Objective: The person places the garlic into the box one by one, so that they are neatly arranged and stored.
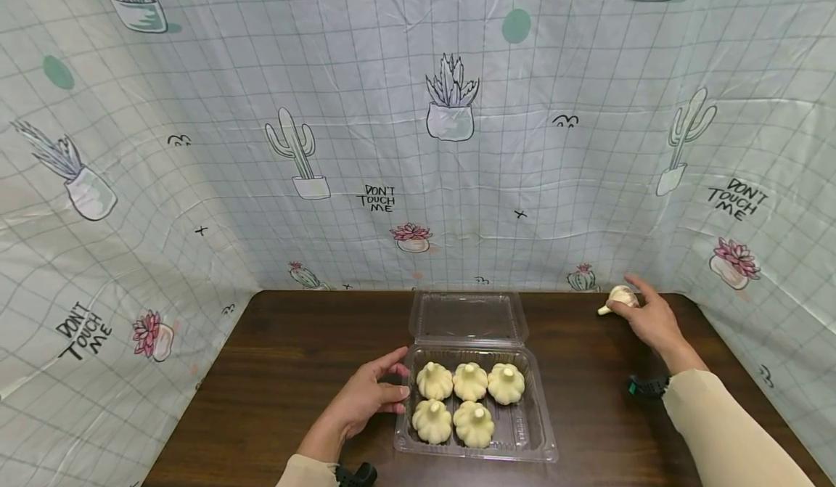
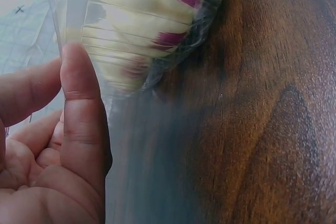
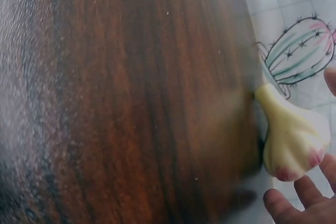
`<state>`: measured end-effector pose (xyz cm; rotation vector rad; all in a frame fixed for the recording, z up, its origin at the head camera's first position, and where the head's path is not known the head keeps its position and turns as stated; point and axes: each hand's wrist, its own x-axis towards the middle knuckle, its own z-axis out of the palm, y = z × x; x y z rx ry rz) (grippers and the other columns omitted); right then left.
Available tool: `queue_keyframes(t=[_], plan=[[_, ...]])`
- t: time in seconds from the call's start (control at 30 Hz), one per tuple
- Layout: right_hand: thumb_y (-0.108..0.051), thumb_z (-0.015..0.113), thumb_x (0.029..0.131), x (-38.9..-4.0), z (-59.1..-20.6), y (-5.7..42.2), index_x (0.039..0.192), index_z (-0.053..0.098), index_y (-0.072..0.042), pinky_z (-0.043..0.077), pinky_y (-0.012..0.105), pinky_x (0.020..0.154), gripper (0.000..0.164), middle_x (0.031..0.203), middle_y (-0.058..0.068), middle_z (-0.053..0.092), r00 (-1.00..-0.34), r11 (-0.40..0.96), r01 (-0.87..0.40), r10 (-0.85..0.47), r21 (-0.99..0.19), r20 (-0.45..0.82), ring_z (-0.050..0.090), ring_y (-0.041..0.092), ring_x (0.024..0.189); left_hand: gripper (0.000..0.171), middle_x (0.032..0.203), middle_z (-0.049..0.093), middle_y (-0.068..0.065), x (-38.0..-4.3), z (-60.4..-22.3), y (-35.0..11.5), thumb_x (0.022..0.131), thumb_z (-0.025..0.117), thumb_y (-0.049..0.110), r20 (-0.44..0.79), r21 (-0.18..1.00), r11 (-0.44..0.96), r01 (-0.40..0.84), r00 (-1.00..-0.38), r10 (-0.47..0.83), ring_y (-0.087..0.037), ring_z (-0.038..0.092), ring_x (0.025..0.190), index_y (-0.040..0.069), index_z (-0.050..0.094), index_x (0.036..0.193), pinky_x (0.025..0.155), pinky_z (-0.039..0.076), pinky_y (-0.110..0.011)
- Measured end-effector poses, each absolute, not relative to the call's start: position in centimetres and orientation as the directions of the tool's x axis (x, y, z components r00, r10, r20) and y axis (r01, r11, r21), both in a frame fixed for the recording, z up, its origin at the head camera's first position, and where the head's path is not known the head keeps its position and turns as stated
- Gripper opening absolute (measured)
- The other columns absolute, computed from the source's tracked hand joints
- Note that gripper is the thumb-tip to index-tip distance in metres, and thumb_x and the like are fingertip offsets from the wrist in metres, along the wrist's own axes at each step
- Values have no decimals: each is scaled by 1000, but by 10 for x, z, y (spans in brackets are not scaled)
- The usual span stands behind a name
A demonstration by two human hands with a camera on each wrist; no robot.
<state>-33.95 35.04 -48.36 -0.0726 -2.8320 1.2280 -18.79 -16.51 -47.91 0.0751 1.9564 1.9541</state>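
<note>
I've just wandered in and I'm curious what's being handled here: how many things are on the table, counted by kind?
Garlic bulbs: 6 (five in the clear box, one by the right hand)
Clear box, counted together with its open lid: 1
Total: 7
</note>
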Motion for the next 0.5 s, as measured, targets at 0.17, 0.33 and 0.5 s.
queue_keyframes(t=[0.17, 0.33, 0.5], plan=[[-36, 63, 105, -338, -488, 352, 169, 12, -4, 29, 77, 112, 87, 164, 41, 20, -1000, 668, 15, 29, -744, 6, 24, 64, 146, 75, 137, 49, -23, -188, -479, -165, 98, 65, -8, -219, 975, 36, -219, -927, 304, -12, 59, 74, 3, 33, 165, 70, 60, -25], [-21, 70, 99, -338, -491, 351, 168, 17, -3, 32, 73, 109, 89, 162, 41, 25, -999, 682, -40, -5, -730, 50, 30, 61, 144, 75, 137, 48, -23, -187, -479, -165, 99, 64, -8, -218, 975, 38, -217, -927, 306, -12, 60, 74, 3, 32, 165, 70, 60, -24], [-5, 73, 91, -337, -492, 352, 166, 20, 1, 39, 65, 98, 92, 151, 45, 37, -994, 702, -108, -67, -704, 85, 45, 55, 126, 75, 137, 48, -23, -187, -479, -164, 98, 65, -9, -219, 975, 35, -218, -928, 303, -11, 59, 75, 3, 32, 165, 70, 60, -24]])
